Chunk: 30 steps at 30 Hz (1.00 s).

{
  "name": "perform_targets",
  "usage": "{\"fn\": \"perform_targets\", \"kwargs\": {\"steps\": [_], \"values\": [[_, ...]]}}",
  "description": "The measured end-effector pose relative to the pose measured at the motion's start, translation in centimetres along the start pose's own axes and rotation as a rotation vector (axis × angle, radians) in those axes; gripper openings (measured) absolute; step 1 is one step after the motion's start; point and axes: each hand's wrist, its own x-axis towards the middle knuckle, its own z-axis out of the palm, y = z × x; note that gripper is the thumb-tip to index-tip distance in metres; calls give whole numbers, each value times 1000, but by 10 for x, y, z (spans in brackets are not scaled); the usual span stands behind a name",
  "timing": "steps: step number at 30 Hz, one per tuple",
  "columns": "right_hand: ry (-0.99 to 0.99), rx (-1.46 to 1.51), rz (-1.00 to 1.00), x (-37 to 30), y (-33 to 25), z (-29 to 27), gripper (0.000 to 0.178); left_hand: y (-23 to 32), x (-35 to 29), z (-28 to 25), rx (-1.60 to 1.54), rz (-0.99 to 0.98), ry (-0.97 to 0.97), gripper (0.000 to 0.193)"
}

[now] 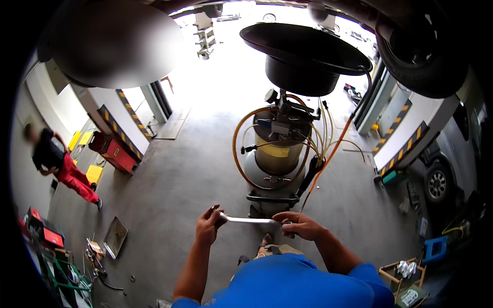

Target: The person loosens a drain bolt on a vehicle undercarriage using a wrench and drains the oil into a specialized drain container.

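Observation:
A silver wrench [249, 220] lies level in front of my body, one end in each hand. My left hand [207, 226] is closed round its left end, thumb and fingers pinching it. At the other end, the fingers of my right hand [302, 226] curl over the wrench and partly hide its head. Beyond my hands stands a wheeled oil drainer [280, 149] with a gauge, coiled hoses and a wide black funnel [308, 49] on top. It is apart from both hands.
Above hang a wheel [421, 56] and a blurred dark rounded shape [113, 46]. A person in red trousers [74, 174] stands at left, near a red cabinet [114, 151]. A metal tray [116, 236] and tools lie left; a car [457, 149] and blue stool [435, 249] are right.

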Motion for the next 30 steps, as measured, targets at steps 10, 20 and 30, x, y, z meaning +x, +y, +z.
{"fn": "perform_targets", "kwargs": {"steps": [10,20,30], "values": [[-93,407,-53,68,21,-50,42,5,77,32,-16,180,-35,24],[489,-1343,-240,179,111,-113,48,87,80,-24,99,221,228,21],[643,-1615,209,216,137,-87,32,96,40,-87,57,172,290,22]]}}
